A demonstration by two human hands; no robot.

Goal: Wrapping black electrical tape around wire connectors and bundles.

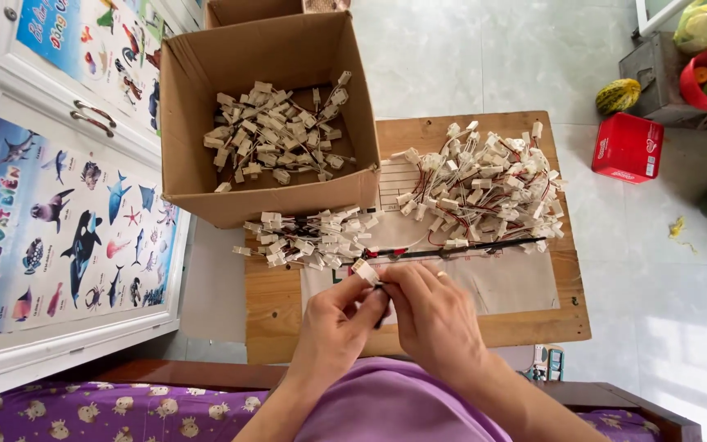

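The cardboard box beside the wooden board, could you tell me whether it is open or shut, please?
Open. The cardboard box has its flaps up, and a loose heap of white connectors shows on its floor.

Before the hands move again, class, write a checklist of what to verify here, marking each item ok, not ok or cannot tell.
1. White connector pinched by left hand: ok.
2. Right hand on the same piece: ok.
3. Wire seated in connector: cannot tell, fingers hide it.
4. Unsorted pile on wooden board: ok.
5. Cardboard box open, pieces inside: ok.
6. Bundled row beside box: ok.
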